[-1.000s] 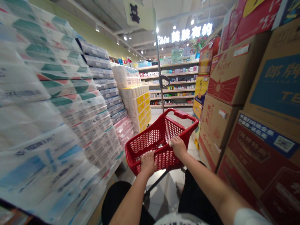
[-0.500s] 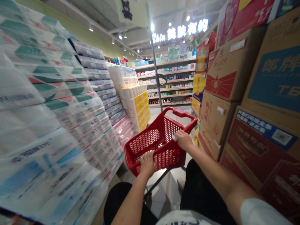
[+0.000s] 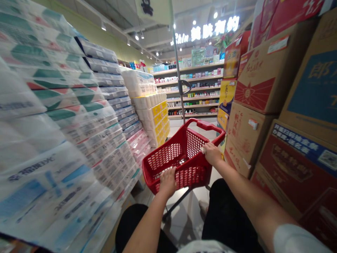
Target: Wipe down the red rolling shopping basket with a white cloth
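Observation:
A red plastic shopping cart [image 3: 163,158] stands in front of me, its handle [image 3: 207,125] at the far right end. Its basket has perforated sides, and the part of the inside that shows holds nothing I can make out. My left hand [image 3: 167,181] is closed over the near rim, fingers curling inward. Further right, my right hand [image 3: 212,154] grips the same rim close to the handle end. Something small and whitish shows at the right hand's fingertips, too small to name.
Wrapped tissue packs [image 3: 79,116] rise in a tall stack on the left. Cardboard cartons [image 3: 252,84] are piled on the right. A thin metal pole [image 3: 177,66] stands behind the cart, and stocked shelves [image 3: 197,82] cross the background.
The cart and both hands sit slightly further right in the view. The right-hand cartons have shifted outward and look a little nearer. Both hands keep their hold on the rim.

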A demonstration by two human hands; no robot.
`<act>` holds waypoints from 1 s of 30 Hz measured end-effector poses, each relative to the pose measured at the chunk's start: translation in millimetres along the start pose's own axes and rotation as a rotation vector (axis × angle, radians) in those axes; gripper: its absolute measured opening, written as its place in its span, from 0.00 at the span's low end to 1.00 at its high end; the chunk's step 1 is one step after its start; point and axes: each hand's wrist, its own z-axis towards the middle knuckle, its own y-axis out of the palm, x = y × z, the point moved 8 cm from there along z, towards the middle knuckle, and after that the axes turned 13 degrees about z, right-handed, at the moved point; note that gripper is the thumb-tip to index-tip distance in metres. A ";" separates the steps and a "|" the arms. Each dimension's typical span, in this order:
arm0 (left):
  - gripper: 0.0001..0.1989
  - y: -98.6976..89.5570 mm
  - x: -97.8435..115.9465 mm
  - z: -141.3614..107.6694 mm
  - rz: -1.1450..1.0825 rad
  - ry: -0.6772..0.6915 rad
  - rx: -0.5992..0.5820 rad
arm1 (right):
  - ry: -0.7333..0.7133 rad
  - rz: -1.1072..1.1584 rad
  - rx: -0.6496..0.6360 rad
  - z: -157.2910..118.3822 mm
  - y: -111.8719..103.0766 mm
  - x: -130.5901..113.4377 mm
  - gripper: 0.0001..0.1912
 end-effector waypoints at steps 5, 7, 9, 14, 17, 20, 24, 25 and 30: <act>0.33 0.7 -23.9 14.7 0.049 -0.014 0.010 | -0.044 0.057 0.057 -0.9 9.2 -11.6 0.09; 0.33 2.4 -34.2 20.0 0.068 -0.034 0.016 | -0.044 0.082 0.102 -2.8 13.8 -19.2 0.09; 0.33 5.4 -45.3 24.1 0.085 -0.067 0.011 | -0.037 0.095 0.128 -4.9 19.8 -28.3 0.09; 0.33 6.9 -69.0 32.3 0.144 -0.258 -0.019 | -0.069 0.095 0.129 -10.5 36.6 -58.7 0.07; 0.33 -4.3 -51.3 43.3 0.115 -0.223 0.002 | -0.110 0.084 0.110 -12.3 44.1 -75.7 0.07; 0.33 -17.4 -9.4 56.4 0.037 -0.005 0.029 | -0.166 0.060 0.027 -8.3 46.9 -85.3 0.07; 0.32 -20.3 14.5 64.4 0.022 0.015 -0.005 | -0.225 0.010 -0.107 2.9 35.0 -77.0 0.09; 0.33 -19.5 17.7 65.0 0.030 0.024 -0.015 | -0.221 -0.006 -0.109 5.9 28.1 -70.0 0.09; 0.37 -20.1 30.1 66.9 0.047 0.091 -0.045 | -0.143 -0.069 -0.010 16.2 -7.5 -21.6 0.11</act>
